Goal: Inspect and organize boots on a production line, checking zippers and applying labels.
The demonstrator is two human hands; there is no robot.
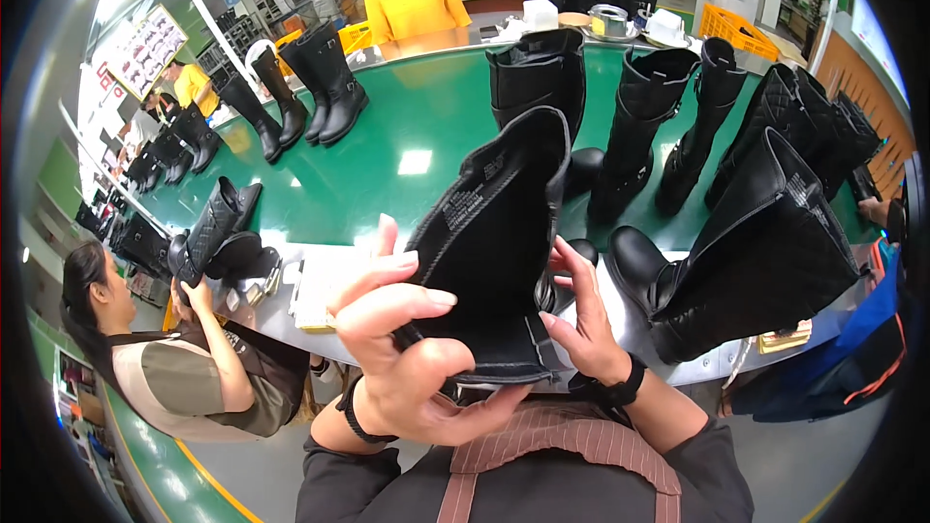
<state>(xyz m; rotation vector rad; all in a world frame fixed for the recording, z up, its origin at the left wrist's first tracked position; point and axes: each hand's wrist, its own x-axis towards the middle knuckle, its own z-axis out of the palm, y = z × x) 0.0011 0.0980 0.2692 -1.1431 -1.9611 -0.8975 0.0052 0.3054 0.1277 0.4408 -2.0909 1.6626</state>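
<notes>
A tall black boot is held up before me, its wide shaft opening turned toward me so that I look into the dark lining. My left hand grips the near left edge, with fingers curled over the rim and the thumb below it. On the other side, my right hand holds the boot's right edge between thumb and fingers. The foot of this boot is mostly hidden behind the shaft. Close to my right hand, another black boot with a quilted shaft leans on the table's metal edge.
Several black boots stand on the green table at the right, others at the far left. A co-worker at my left handles a boot; a person in yellow is across the table. Orange crates stand behind.
</notes>
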